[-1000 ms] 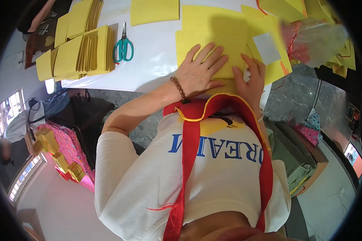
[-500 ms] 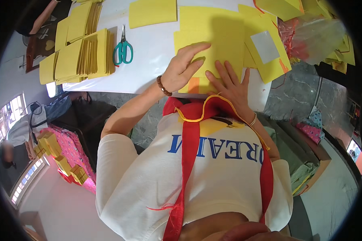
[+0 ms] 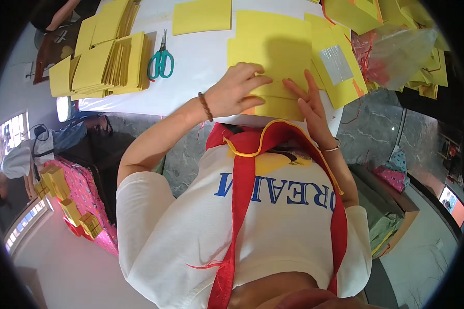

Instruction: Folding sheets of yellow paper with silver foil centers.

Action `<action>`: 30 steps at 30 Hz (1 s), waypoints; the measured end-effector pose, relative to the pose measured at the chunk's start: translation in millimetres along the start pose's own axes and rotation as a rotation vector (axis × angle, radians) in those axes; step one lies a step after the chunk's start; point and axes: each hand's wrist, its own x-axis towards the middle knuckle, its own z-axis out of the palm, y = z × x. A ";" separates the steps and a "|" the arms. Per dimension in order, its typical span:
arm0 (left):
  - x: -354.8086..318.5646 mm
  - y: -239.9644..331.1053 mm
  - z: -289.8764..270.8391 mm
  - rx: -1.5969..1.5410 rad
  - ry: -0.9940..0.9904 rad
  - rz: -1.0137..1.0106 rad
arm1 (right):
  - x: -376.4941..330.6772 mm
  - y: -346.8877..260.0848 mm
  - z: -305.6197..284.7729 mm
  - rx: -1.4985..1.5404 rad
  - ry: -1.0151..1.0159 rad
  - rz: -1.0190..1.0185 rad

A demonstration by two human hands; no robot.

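White bench (image 3: 201, 77) carries a yellow paper sheet (image 3: 273, 46) and teal scissors (image 3: 161, 63). Left hand (image 3: 237, 92) presses the sheet's folded edge with bent fingers; right hand (image 3: 309, 103) lies flat, fingers released.

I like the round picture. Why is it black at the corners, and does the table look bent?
Head view: the fisheye lens leaves a dark rim; the white table edge curves; both hands cast a soft shadow on the yellow sheet.

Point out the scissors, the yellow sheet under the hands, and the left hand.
scissors (image 3: 161, 61), head view, on the green handles.
yellow sheet (image 3: 273, 44), head view, on its bare upper middle.
left hand (image 3: 235, 88), head view, on the back of the hand.
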 end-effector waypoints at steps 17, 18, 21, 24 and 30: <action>30.6 13.0 -19.5 0.481 0.066 0.099 | 7.0 8.9 -10.5 -0.058 0.583 -0.313; 35.0 12.7 -37.8 0.413 0.110 0.065 | 7.2 7.2 -13.4 -0.056 0.584 -0.317; 36.0 -14.5 -85.9 0.616 0.415 0.075 | 6.8 6.3 -16.3 -0.066 0.623 -0.297; 29.9 -72.3 -102.0 0.803 0.528 0.031 | 7.9 15.2 -16.6 -0.101 0.643 -0.224; 1.2 -189.0 -61.7 0.958 0.419 -0.067 | 13.4 21.8 -8.3 -0.041 0.599 -0.203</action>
